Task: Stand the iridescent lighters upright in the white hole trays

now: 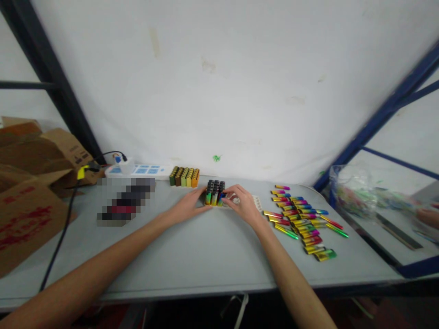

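An upright block of lighters (214, 197) with black tops and shiny coloured bodies stands on the table between my hands. My left hand (188, 206) is around its left side, thumb at the front and fingers behind. My right hand (244, 204) pinches a blue lighter (223, 195) at the block's front right corner. Beside the right hand lies a white strip with holes (256, 202), partly covered by the hand. Loose metallic lighters (302, 219) in yellow, red, green, blue and purple are spread to the right.
At the back is another block of lighters (184, 177), green to orange, near a white power strip (144, 171). Cardboard boxes (30, 210) and a black cable (65, 228) occupy the left. Beyond the right edge are a clear plastic bag (353, 192) and another person's hand (428, 217).
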Demonstrator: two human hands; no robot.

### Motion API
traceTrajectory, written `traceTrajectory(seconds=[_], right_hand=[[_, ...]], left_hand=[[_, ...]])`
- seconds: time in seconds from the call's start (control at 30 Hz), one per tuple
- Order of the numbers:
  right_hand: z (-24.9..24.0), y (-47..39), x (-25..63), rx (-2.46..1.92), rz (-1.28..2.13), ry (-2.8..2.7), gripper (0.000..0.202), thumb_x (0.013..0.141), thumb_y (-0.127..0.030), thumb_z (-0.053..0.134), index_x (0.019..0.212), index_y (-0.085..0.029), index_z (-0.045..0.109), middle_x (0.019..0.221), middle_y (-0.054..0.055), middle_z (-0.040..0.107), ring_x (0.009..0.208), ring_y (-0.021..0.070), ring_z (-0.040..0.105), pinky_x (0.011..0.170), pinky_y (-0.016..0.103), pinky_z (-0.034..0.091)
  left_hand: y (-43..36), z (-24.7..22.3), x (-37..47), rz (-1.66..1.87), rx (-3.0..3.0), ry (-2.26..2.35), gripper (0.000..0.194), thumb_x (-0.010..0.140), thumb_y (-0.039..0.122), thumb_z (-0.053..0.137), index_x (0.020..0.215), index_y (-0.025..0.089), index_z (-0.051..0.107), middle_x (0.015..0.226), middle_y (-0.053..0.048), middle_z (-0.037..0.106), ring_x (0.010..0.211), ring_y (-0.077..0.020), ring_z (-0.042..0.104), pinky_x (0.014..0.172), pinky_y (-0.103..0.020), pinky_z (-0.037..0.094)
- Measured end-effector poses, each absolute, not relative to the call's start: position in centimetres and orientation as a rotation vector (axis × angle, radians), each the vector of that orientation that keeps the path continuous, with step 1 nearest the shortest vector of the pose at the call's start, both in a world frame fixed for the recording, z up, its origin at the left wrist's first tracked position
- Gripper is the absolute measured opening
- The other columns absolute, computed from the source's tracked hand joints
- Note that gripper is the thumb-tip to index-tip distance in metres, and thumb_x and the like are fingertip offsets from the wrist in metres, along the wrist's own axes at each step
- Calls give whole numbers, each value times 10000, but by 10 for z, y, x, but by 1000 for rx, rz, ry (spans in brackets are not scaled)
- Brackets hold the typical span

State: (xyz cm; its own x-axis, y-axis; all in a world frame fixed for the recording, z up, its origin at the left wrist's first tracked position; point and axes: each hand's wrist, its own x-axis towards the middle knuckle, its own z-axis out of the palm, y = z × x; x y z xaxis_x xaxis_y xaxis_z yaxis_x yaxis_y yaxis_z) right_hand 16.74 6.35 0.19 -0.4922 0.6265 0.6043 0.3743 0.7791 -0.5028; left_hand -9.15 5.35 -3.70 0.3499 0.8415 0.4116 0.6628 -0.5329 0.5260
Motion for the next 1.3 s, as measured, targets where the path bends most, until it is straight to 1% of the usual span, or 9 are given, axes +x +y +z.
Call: traceTrajectory(seconds=[0.13, 0.27, 0.33, 0.43, 0.57, 0.7, 0.93, 1.1, 1.3], right_hand=[[5, 60, 160, -771, 394, -2115, 150, 971, -295, 659, 1088, -201, 656, 960, 42, 690, 801, 155, 677, 763, 294, 595], [14, 57, 164, -760, 330, -2028, 262, 1022, -330, 566, 1250, -219, 634, 1064, 72, 665, 880, 158, 674, 789, 286, 603], [17, 56, 167, -771, 282, -2024, 286, 1040, -340, 526, 1274, -221, 639, 1056, 78, 654, 878, 156, 668, 786, 280, 597], [17, 57, 169, -817, 229, -2069, 248, 1027, -380, 556, 1121, -199, 697, 923, 62, 672, 780, 155, 658, 741, 272, 575], [12, 57, 166, -950, 229, -2057, 298, 950, -485, 671, 949, -188, 686, 747, 27, 697, 631, 144, 633, 622, 247, 513], [6, 55, 159, -1069, 218, -2054, 366, 911, -558, 693, 869, -199, 636, 668, 12, 698, 567, 142, 624, 549, 226, 447], [1, 51, 151, -1125, 316, -2010, 378, 932, -551, 673, 815, -212, 552, 526, -36, 628, 456, 127, 588, 492, 200, 380], [-2, 55, 148, -1139, 210, -2069, 388, 957, -570, 625, 820, -215, 551, 579, -4, 668, 487, 141, 599, 493, 210, 352], [2, 63, 142, -1172, 4, -2179, 329, 923, -505, 710, 875, -210, 573, 743, 57, 744, 593, 175, 663, 517, 226, 341]], left_hand=[[53, -35, -91, 958, 2338, 1347, 726, 873, 602, 675, 1444, 191, 492, 1439, -143, 620, 1298, -354, 610, 1130, -503, 458], [52, -32, -90, 925, 2316, 1389, 747, 861, 622, 670, 1430, 166, 503, 1440, -162, 616, 1303, -360, 604, 1140, -505, 445], [52, -32, -89, 912, 2316, 1399, 750, 865, 621, 663, 1435, 163, 496, 1453, -165, 605, 1318, -360, 592, 1151, -509, 430], [51, -31, -88, 902, 2329, 1387, 745, 883, 606, 648, 1452, 157, 475, 1473, -170, 587, 1336, -355, 576, 1162, -512, 415], [51, -30, -88, 910, 2322, 1378, 743, 879, 603, 657, 1454, 171, 472, 1475, -165, 587, 1330, -355, 581, 1157, -517, 419], [51, -31, -88, 927, 2326, 1370, 735, 875, 598, 663, 1444, 168, 483, 1468, -162, 593, 1328, -357, 584, 1155, -509, 425], [53, -34, -89, 934, 2347, 1352, 735, 886, 584, 664, 1458, 166, 467, 1468, -161, 591, 1330, -350, 581, 1151, -499, 430], [52, -32, -88, 947, 2336, 1344, 715, 881, 577, 671, 1446, 182, 480, 1468, -150, 595, 1332, -346, 581, 1154, -499, 427], [51, -31, -89, 910, 2325, 1371, 717, 882, 596, 657, 1429, 163, 494, 1424, -163, 624, 1283, -355, 612, 1112, -500, 462]])
